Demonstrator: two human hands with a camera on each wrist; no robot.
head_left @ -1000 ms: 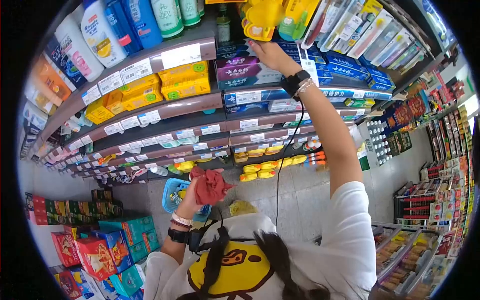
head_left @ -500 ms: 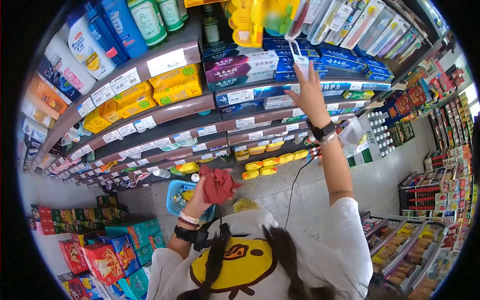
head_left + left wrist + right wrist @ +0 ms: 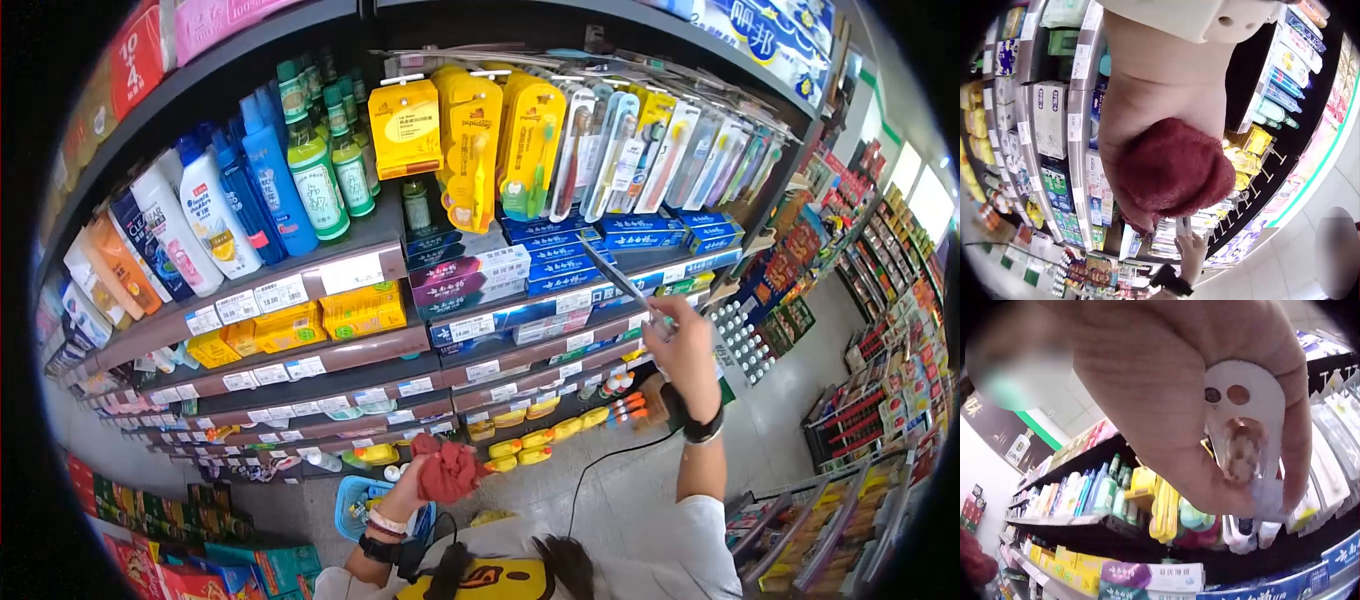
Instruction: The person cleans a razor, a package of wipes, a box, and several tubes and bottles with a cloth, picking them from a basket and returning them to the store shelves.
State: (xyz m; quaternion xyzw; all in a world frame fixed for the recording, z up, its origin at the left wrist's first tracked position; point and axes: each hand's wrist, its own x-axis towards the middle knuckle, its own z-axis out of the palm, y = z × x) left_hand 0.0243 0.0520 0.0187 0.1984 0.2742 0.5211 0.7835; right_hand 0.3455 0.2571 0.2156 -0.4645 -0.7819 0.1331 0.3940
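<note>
My right hand (image 3: 688,358) pinches one end of a long, slim toothbrush pack (image 3: 618,275), held nearly edge-on in front of the shelf. In the right wrist view, the pack's white end with round holes and a clear plastic bulge (image 3: 1244,447) shows between thumb and fingers. Low in front of the body, my left hand (image 3: 402,497) grips a crumpled dark red cloth (image 3: 447,472). The left wrist view shows the cloth (image 3: 1175,165) bunched in the palm. Hanging toothbrush packs (image 3: 660,150) and blue toothpaste boxes (image 3: 640,232) are beyond the right hand.
Shampoo bottles (image 3: 215,210) and green bottles (image 3: 315,185) stand on the shelf to the left, above yellow boxes (image 3: 365,310). A blue basket (image 3: 350,520) holding goods is on the floor near the left hand. A black cable (image 3: 610,455) trails from the right wrist.
My right hand has drawn back from the shelf, down and to the right, with the toothbrush pack now in its fingers. The head view has tilted up. The left hand keeps the cloth.
</note>
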